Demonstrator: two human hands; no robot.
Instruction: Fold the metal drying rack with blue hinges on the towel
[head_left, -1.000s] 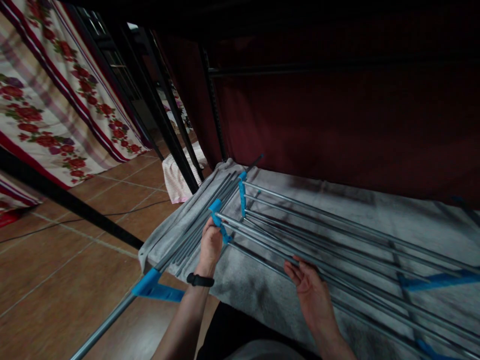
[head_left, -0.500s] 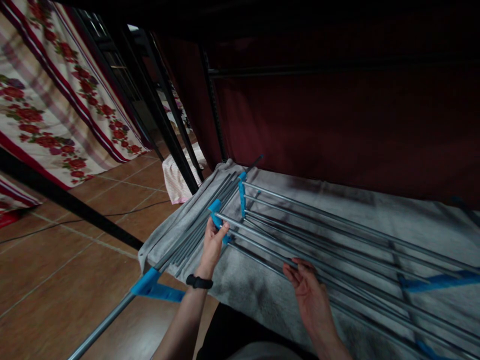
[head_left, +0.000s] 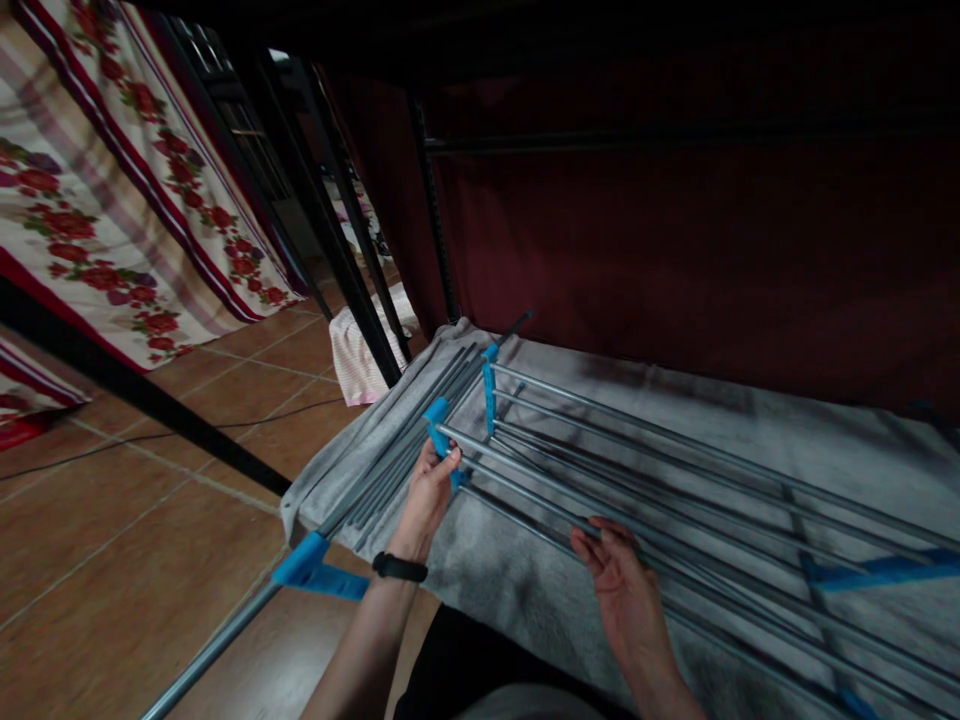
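Observation:
My left hand (head_left: 427, 490), with a black band on its wrist, is closed around the near blue plastic connector (head_left: 437, 418), thumb beside the ends of the tubes. Several grey metal tubes (head_left: 525, 478) run from this connector toward the lower right. My right hand (head_left: 622, 590) has its fingers curled around the middle tube from below, palm turned up. Behind it stands a second blue connector (head_left: 490, 390), with further tubes running from it. A blue piece (head_left: 885, 570) joins tubes at the right. Fingertips of both hands are partly hidden.
Loose grey tubes (head_left: 412, 455) lie on the left of the grey blanket (head_left: 517, 570). Another blue connector (head_left: 304, 565) on a long tube sticks out past the blanket's edge. Black frame posts (head_left: 341, 225) and a dark red cloth (head_left: 637, 250) surround the surface.
The view has shifted slightly, so the scene sits a little further right. Both hands keep their places on the connector and the tube.

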